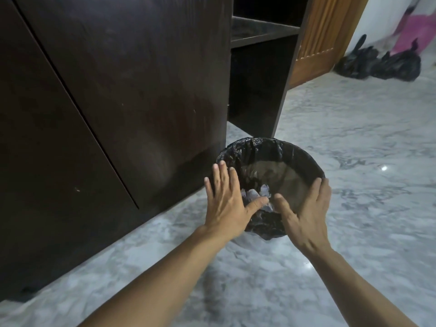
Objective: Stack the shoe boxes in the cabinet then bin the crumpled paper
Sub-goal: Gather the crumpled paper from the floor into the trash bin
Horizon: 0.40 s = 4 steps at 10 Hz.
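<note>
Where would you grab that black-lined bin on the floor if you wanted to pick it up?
Best guess: by the rim of the bin, one hand on each side, coming down from above. It stands upright with its round mouth open, and the liner is folded over the edge. The left hand and right hand hang open over opposite sides. The cabinet crowds its left side.

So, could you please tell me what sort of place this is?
Probably a room in a home: a dark wooden cabinet with open shelves, a polished marble floor, a wooden door, and a small bin lined with a black bag.
</note>
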Tool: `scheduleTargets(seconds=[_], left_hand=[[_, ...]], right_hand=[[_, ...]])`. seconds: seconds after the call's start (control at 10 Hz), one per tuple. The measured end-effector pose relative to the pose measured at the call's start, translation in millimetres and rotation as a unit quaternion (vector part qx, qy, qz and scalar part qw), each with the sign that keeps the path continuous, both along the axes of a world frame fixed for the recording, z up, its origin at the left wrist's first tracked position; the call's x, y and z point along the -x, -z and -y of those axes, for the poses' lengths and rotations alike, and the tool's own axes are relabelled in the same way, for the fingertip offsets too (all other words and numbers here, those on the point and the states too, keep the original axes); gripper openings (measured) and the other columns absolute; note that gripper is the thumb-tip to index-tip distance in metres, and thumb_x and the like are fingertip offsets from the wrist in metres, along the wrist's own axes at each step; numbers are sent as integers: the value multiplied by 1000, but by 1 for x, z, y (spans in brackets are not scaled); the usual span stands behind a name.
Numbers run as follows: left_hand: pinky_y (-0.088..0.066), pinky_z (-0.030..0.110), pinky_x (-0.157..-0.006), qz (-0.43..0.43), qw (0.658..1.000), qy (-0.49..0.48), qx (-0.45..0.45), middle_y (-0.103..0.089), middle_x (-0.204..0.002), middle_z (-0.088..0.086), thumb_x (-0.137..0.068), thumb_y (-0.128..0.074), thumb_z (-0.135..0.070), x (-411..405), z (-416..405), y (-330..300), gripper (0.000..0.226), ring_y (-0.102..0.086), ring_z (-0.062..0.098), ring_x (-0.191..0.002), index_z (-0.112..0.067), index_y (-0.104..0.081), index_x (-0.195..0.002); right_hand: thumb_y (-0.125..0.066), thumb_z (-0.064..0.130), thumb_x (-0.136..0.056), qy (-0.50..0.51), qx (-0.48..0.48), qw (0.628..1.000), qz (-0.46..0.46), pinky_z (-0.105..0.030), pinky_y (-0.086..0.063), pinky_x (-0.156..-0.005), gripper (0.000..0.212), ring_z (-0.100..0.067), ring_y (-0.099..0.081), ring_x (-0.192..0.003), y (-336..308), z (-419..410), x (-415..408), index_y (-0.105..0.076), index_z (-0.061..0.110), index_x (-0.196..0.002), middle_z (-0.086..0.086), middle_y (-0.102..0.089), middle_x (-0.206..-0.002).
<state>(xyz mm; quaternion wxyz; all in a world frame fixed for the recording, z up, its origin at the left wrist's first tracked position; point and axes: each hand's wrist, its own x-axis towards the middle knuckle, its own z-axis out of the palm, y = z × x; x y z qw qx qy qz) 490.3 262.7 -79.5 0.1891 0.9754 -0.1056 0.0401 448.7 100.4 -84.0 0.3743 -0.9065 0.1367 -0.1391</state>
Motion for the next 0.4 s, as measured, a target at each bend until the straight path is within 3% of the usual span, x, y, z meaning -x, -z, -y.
scheduleTargets(seconds=[0.1, 0.2, 0.3, 0.4], left_hand=[[5, 51, -117, -16, 998, -58, 12, 16, -160, 15, -59, 13, -88, -5, -7, -2, 126, 17, 29, -148, -6, 1, -153], [-6, 53, -117, -50, 995, -91, 15, 9, -162, 12, -68, -2, -82, -13, -15, -9, 115, 7, 26, -150, -6, -4, -154], [-10, 53, -117, -98, 992, -80, 22, 14, -162, 7, -83, -21, -75, -24, -27, -20, 100, 5, 22, -150, -7, -2, -154], [-5, 54, -118, -134, 989, -46, 33, 17, -161, 6, -87, -25, -73, -23, -39, -29, 96, 8, 20, -150, -10, 2, -154]], right_hand=[[-35, 72, -75, -42, -7, 998, -45, -29, 9, -118, 112, -13, 23, -148, -4, 1, -8, 12, 8, -155, -4, 22, -162], [-39, 60, -78, -87, -5, 994, -61, -28, 8, -118, 105, -12, 24, -147, -9, -3, -18, 13, 10, -155, -3, 23, -162], [-53, 58, -83, -126, 3, 987, -95, -33, 4, -120, 108, -12, 25, -146, -13, -1, -28, 14, 11, -155, -1, 23, -162], [-60, 50, -89, -127, 21, 989, -70, -40, -2, -122, 103, -16, 22, -148, -9, 1, -31, 8, 10, -156, -4, 16, -164]])
